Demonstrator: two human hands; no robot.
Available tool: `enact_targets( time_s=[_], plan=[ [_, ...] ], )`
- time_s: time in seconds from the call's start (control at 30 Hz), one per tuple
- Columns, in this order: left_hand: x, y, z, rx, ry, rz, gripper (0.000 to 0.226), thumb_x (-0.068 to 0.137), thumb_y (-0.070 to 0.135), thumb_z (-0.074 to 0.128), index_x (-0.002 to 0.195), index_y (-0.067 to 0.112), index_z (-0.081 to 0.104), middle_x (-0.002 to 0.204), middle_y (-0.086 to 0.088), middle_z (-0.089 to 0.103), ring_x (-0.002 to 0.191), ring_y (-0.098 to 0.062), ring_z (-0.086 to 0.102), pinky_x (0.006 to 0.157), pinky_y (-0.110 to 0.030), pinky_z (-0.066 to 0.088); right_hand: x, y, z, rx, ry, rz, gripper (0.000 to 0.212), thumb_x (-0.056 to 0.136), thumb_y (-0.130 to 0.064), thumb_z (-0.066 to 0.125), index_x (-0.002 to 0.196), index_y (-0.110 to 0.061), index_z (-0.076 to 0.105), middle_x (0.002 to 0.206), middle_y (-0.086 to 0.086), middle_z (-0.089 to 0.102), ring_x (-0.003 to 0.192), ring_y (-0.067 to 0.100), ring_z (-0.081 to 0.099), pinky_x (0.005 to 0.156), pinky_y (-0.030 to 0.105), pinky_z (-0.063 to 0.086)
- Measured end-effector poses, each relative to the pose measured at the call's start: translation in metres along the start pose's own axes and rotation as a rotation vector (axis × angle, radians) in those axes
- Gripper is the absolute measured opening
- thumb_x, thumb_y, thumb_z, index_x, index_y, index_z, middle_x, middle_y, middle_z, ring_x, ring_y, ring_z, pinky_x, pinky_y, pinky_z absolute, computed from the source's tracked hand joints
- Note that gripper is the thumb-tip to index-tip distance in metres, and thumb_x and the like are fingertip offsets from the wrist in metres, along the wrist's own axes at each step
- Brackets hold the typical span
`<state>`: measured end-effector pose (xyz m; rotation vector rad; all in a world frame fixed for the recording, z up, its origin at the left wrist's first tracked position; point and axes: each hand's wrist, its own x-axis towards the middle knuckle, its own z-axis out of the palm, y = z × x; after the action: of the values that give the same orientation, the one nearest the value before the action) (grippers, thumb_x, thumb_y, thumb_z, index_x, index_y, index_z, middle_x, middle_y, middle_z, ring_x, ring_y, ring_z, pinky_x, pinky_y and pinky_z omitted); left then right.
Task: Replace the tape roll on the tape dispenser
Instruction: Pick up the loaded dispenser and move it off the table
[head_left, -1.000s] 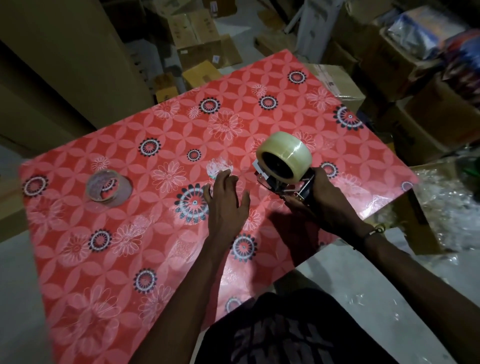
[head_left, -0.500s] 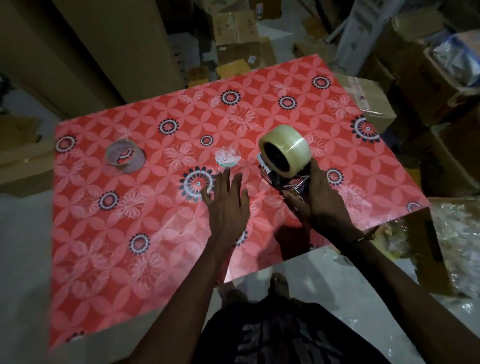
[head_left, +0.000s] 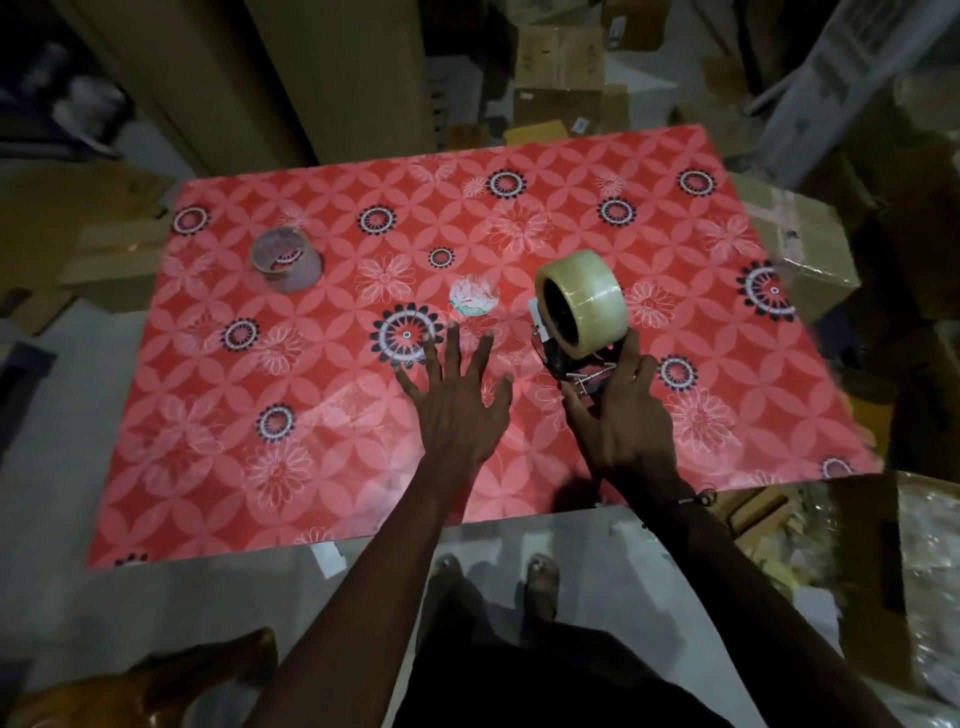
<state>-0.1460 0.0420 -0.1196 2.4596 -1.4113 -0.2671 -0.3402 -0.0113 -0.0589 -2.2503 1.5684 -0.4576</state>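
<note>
Red floral tablecloth (head_left: 597, 208) covers the whole work surface; cardboard boxes (head_left: 558, 54) crowd the floor behind it. Lighting dim.

Left hand (head_left: 457, 410) lies flat on the cloth near the front edge, fingers spread, gripping nothing. Right hand (head_left: 621, 421) just beside it wraps the handle of the tape dispenser (head_left: 558, 358), which stands on the cloth right of centre.

A full roll of clear tape (head_left: 582, 301) sits on the dispenser's hub, thick and pale yellowish, dark core facing left. Judged from this, the swap itself looks done. What seems left: drawing the free end through the roller and blade. Whether it is already threaded cannot be told; that part is dark and half hidden by the hand.

Well apart at left rests the spent tape core (head_left: 283, 254), nearly bare. Between the two, a small crumpled wad of tape (head_left: 474, 295) lies on the cloth.
</note>
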Motion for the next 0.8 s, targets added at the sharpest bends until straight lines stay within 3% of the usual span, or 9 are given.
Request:
enact_targets(
  time_s=[0.2, 0.33, 0.47, 0.8],
  plan=[
    [0.001, 0.000, -0.004, -0.007, -0.013, -0.003, 0.066, 0.102, 0.067, 0.032, 0.164, 0.047, 0.023, 0.180, 0.001, 0.004, 0.166, -0.033, -0.003, 0.122, -0.077, -0.009, 0.000, -0.002, 0.001, 0.041, -0.010, 0.022, 0.092, 0.105, -0.060, 0.054, 0.167, -0.011, 0.007, 0.138, 0.020, 0.045, 0.080, 0.044, 0.071, 0.064, 0.044, 0.056],
    [0.000, 0.000, -0.006, -0.009, -0.019, 0.002, 0.066, 0.102, 0.067, 0.031, 0.164, 0.047, 0.024, 0.180, 0.000, 0.005, 0.166, -0.034, -0.003, 0.121, -0.078, -0.006, -0.002, -0.007, -0.004, 0.035, 0.007, 0.031, 0.091, 0.106, -0.056, 0.056, 0.167, -0.006, 0.012, 0.139, 0.023, 0.046, 0.080, 0.044, 0.068, 0.064, 0.037, 0.044],
    [0.000, 0.000, -0.005, -0.007, -0.014, 0.007, 0.065, 0.103, 0.068, 0.031, 0.164, 0.046, 0.025, 0.180, -0.001, 0.006, 0.166, -0.035, -0.002, 0.121, -0.079, -0.006, -0.006, -0.007, -0.005, 0.061, 0.012, 0.015, 0.092, 0.105, -0.058, 0.054, 0.167, -0.005, 0.012, 0.140, 0.022, 0.045, 0.079, 0.036, 0.068, 0.065, 0.035, 0.046],
    [0.002, -0.002, -0.003, 0.004, -0.017, 0.010, 0.066, 0.103, 0.070, 0.027, 0.164, 0.047, 0.023, 0.179, -0.002, 0.003, 0.165, -0.035, -0.007, 0.120, -0.079, -0.009, -0.027, 0.002, -0.003, 0.098, 0.055, 0.019, 0.090, 0.105, -0.058, 0.056, 0.167, -0.008, 0.014, 0.138, 0.017, 0.045, 0.074, 0.033, 0.066, 0.060, 0.033, 0.042]
  ],
)
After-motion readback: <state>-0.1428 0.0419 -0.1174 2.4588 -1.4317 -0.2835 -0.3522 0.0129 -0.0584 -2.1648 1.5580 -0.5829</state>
